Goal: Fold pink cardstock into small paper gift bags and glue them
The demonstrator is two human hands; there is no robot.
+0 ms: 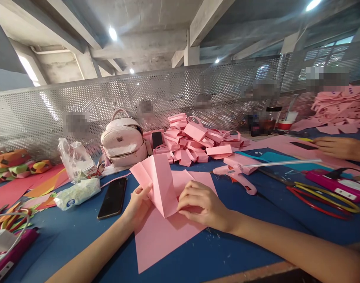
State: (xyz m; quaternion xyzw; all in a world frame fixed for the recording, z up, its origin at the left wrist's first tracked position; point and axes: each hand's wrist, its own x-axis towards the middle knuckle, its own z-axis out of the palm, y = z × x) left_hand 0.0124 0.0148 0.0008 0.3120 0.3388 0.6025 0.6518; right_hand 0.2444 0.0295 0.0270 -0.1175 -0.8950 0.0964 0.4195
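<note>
A folded pink paper piece (162, 182) stands tilted above a flat pink sheet (156, 247) on the blue table. My left hand (140, 204) grips its left side, thumb on the front and fingers mostly hidden behind. At its lower right edge, my right hand (202, 204) has curled fingers pinched on the paper. Right of my hands lies a pink glue gun (234, 175) with a long clear stick in its back. A heap of folded pink paper pieces (191, 141) sits behind the sheet.
To the left are a black phone (112, 198), a tissue pack (76, 193) and a pink backpack (123, 141). Scissors (324, 196) and a magenta power strip (339, 184) lie at the right. Another person's hand (339, 148) rests at the far right.
</note>
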